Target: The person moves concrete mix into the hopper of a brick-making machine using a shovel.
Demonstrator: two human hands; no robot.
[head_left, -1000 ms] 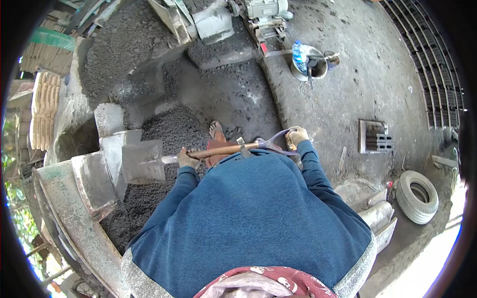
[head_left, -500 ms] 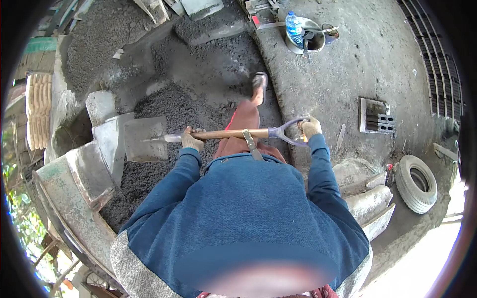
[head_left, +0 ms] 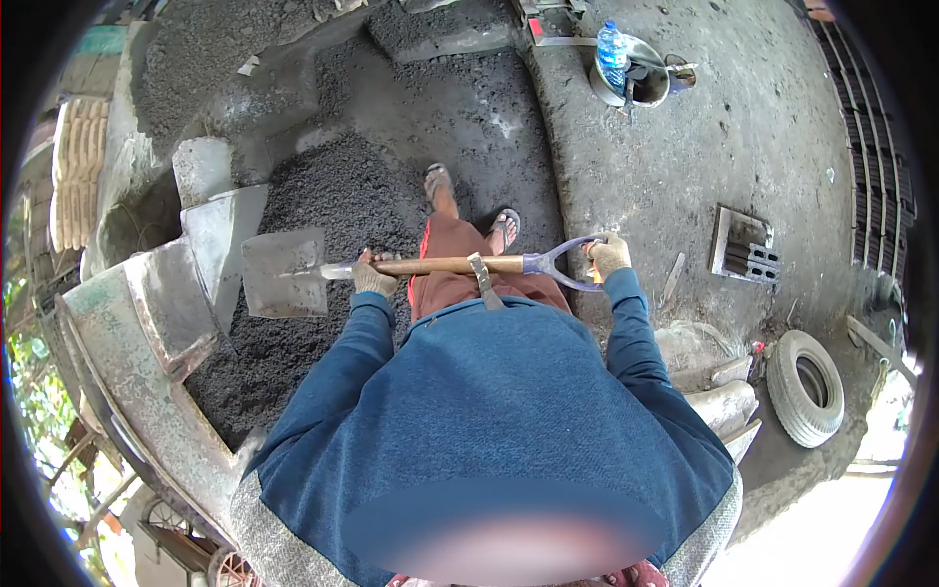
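A shovel (head_left: 430, 265) lies crosswise in front of my waist, its flat grey blade (head_left: 285, 273) to the left over dark, grainy material. My left hand (head_left: 374, 273), in a knitted glove with bare fingertips showing, wraps the lower wooden shaft near the metal socket. On the other side, my right hand (head_left: 610, 256), also gloved, is closed round the grip of the purple D-shaped handle (head_left: 558, 264). The blade looks bare on its upper face. Below the shaft are my legs and sandalled feet (head_left: 504, 230).
A dark heap (head_left: 328, 201) spreads under and beyond the blade, beside leaning metal sheets (head_left: 220, 235). Right of a raised floor edge stand a metal bucket (head_left: 646, 86) with a water bottle (head_left: 611, 59), a block mould (head_left: 745, 247) and a tyre (head_left: 805, 388).
My body has stepped and turned slightly, so the surroundings shift in view and both feet now show. The shovel stays level in the same two-handed hold.
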